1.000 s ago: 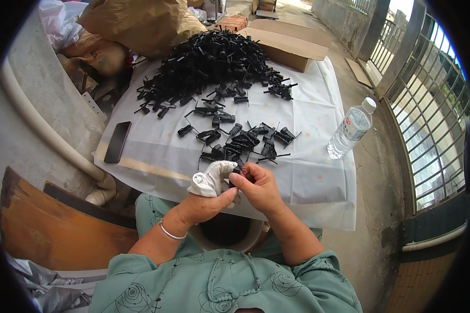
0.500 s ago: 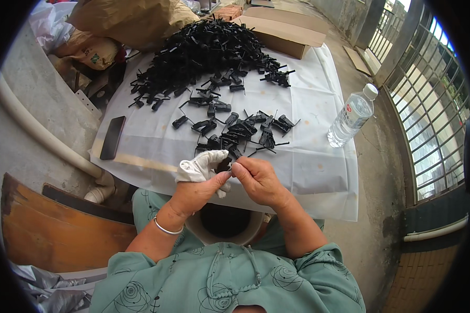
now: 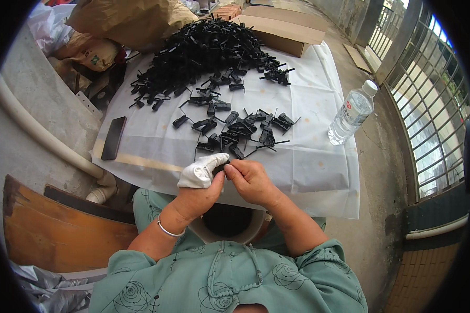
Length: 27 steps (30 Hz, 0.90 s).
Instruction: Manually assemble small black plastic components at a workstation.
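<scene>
At the near edge of the table, my left hand (image 3: 199, 182), its fingers under a white cloth glove and the thumb bare, is closed on a small black plastic part (image 3: 220, 168). My bare right hand (image 3: 251, 181) meets it there, thumb and forefinger pinched at the same part. Most of that part is hidden by my fingers. Just beyond my hands lies a loose cluster of black plastic parts (image 3: 238, 130) with thin stems. Farther back rises a large pile of the same black parts (image 3: 209, 49).
White sheeting (image 3: 313, 115) covers the table. A water bottle (image 3: 353, 113) stands at the right, a dark phone (image 3: 113, 138) lies at the left. An open cardboard box (image 3: 284, 28) and brown paper bag (image 3: 122, 21) sit behind. Below the table edge, between my knees, is a bucket (image 3: 206, 229).
My gloved fingers have folded over the black part, and both hands have drawn closer together. The right hand has shifted slightly down and left. The parts on the table stay put.
</scene>
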Tool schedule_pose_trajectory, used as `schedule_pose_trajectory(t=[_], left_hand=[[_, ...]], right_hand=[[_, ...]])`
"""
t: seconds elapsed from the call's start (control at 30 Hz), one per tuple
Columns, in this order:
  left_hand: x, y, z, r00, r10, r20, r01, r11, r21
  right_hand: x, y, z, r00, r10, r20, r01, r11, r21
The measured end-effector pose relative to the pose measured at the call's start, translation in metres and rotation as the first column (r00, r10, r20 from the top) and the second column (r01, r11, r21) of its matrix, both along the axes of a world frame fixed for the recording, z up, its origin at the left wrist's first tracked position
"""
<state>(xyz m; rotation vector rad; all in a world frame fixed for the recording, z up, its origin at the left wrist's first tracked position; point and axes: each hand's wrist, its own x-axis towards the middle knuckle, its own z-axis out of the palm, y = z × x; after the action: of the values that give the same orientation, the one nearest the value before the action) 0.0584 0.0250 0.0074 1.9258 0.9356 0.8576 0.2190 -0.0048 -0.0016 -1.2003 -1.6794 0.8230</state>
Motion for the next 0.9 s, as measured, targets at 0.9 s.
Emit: schedule_pose_trajectory(t=[0.9], left_hand=[[-0.011, 0.001, 0.013, 0.961, -0.074, 0.265, 0.191, 0.873, -0.448]], right_hand=[[0.014, 0.005, -0.004, 0.996, 0.017, 0.089, -0.042, 0.956, 0.289]])
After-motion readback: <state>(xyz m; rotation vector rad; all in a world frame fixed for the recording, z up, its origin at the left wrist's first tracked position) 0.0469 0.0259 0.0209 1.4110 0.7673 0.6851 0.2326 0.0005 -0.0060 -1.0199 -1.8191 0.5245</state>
